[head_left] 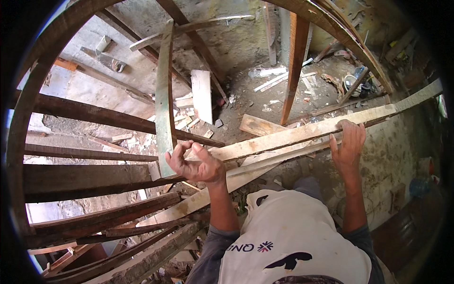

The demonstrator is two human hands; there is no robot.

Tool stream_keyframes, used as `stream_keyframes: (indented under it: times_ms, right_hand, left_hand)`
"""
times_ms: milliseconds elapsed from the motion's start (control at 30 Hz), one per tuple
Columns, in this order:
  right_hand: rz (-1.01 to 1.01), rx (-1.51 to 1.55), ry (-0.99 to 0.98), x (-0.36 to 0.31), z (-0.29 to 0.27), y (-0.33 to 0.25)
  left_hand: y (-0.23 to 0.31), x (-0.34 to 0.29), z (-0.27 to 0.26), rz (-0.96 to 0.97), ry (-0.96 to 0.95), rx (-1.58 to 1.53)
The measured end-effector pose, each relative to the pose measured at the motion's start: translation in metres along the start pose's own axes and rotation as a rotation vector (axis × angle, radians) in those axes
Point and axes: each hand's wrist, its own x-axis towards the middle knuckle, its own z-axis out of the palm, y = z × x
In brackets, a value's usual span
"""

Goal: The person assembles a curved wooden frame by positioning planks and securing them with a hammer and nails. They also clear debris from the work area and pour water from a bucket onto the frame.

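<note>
Two forearms [224, 208] rose from six o'clock. The left hand [196, 163] sat half-curled toward eight; I couldn't tell whether its grip held anything. At three, the right hand [351, 146] had its grip over one pale beam [283, 136] slanting toward two. One white board [202, 97] stood at eleven.

Grimy floor [243, 111] — pale strips [272, 82], wood scraps [183, 124].
</note>
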Motion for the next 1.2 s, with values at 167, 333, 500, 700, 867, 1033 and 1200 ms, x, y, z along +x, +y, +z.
stream_keyframes:
  times_ms: [167, 333, 500, 700, 867, 1033, 1200]
  right_hand:
    - [0.036, 0.027, 0.051, 0.000, 0.002, 0.001]
    - [0.017, 0.050, 0.035, -0.001, 0.000, 0.001]
    - [0.024, -0.037, 0.052, -0.006, -0.007, -0.005]
    - [0.025, 0.140, 0.097, -0.001, -0.004, -0.001]
    - [0.035, 0.085, 0.111, -0.006, 0.001, 0.004]
    - [0.029, 0.028, 0.095, -0.004, -0.010, -0.004]
    - [0.035, 0.077, 0.101, -0.001, -0.007, -0.008]
  left_hand:
    - [-0.002, 0.000, 0.015, -0.029, -0.052, 0.112]
    - [0.011, 0.008, 0.019, -0.153, -0.273, 0.193]
    - [0.011, 0.008, 0.021, -0.188, -0.330, 0.158]
    - [0.014, 0.010, 0.026, -0.178, -0.315, 0.157]
    - [0.010, 0.008, 0.025, -0.167, -0.344, 0.204]
    - [0.012, 0.009, 0.025, -0.204, -0.359, 0.230]
    - [0.010, 0.008, 0.025, -0.177, -0.362, 0.225]
